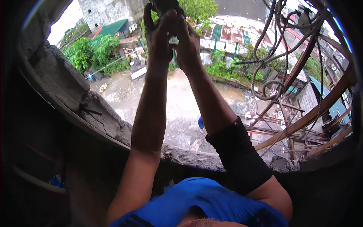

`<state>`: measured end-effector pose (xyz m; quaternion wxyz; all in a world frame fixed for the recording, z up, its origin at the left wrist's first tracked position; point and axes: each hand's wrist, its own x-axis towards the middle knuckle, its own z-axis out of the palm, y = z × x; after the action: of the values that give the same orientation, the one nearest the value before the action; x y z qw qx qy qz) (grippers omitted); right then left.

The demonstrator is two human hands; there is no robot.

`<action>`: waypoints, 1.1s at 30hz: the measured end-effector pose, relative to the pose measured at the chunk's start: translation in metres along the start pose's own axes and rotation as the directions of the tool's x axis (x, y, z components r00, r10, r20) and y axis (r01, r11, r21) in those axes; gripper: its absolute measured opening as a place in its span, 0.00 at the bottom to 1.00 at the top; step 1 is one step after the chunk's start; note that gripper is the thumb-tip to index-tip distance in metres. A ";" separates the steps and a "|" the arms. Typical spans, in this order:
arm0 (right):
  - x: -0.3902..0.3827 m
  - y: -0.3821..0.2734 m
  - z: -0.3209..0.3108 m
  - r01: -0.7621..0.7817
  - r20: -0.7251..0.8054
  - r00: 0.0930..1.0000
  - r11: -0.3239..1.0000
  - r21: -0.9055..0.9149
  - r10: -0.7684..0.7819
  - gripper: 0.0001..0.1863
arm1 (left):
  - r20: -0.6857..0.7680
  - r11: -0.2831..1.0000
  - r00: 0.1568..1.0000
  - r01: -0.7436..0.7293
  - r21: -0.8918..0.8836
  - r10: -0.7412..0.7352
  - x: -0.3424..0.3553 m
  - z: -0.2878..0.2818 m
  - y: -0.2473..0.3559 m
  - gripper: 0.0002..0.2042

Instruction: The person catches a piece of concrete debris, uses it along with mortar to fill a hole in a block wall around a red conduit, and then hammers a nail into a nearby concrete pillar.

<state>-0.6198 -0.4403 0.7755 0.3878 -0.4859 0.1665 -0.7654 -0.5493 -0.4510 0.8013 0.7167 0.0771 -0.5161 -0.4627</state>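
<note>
Both my arms reach up and away, out through a rough opening in a concrete wall. My left hand (pixel 159 36) and my right hand (pixel 188 41) are close together at the top edge of the view, fingers curled around a dark, nearly black thing (pixel 165 5). Its upper part is cut off by the frame, so I cannot make out its kind. The left forearm is bare, while a black sleeve (pixel 242 155) covers the right elbow.
Broken concrete edging (pixel 64 72) rims the opening, with a rebar stub (pixel 92 111) jutting out at left. Looped ropes (pixel 274 56) hang at right beside wooden poles (pixel 302 126). Far below are wet ground (pixel 177 98), a person in blue (pixel 200 123) and rusty roofs (pixel 230 32).
</note>
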 end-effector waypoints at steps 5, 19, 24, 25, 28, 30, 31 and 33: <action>0.042 -0.163 0.066 0.343 0.112 0.936 0.936 -0.084 -0.333 0.19 | 0.282 0.958 0.923 -0.215 -0.190 0.263 0.086 0.093 0.110 0.16; -0.321 -0.387 -0.153 0.257 0.253 0.952 0.002 -0.966 -0.172 0.42 | 0.772 0.671 0.048 0.530 0.518 -0.634 -0.246 0.206 0.070 0.28; -0.476 -0.490 -0.229 0.123 0.132 0.973 -0.058 -0.991 -0.189 0.31 | 0.830 0.718 -0.180 0.427 0.550 -0.529 -0.365 0.335 0.091 0.36; -0.512 -0.503 -0.247 0.078 0.095 0.946 -0.067 -0.995 -0.310 0.28 | 0.847 0.715 -0.246 0.455 0.531 -0.472 -0.392 0.363 0.085 0.37; -0.606 -0.554 -0.292 -0.190 -0.239 0.873 0.155 -0.970 -0.425 0.24 | 0.891 0.796 -0.336 0.424 0.431 -0.304 -0.464 0.461 0.080 0.31; -0.652 -0.588 -0.321 -0.362 -0.377 0.769 0.134 -0.923 -0.516 0.22 | 0.920 0.815 -0.268 0.437 0.381 -0.286 -0.514 0.521 0.086 0.30; -0.668 -0.605 -0.328 -0.414 -0.417 0.730 0.135 -0.900 -0.542 0.21 | 0.920 0.816 -0.270 0.437 0.379 -0.283 -0.532 0.546 0.086 0.30; -0.683 -0.641 -0.332 -0.535 -0.658 0.590 0.384 -0.753 -0.468 0.23 | 0.954 0.865 -0.181 0.407 0.294 -0.239 -0.566 0.593 0.082 0.30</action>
<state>-1.0311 0.4481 0.6041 -0.0556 -0.2041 0.7275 -0.6527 -1.0051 0.2326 0.7413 -0.0305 -0.1974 -0.8024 -0.5624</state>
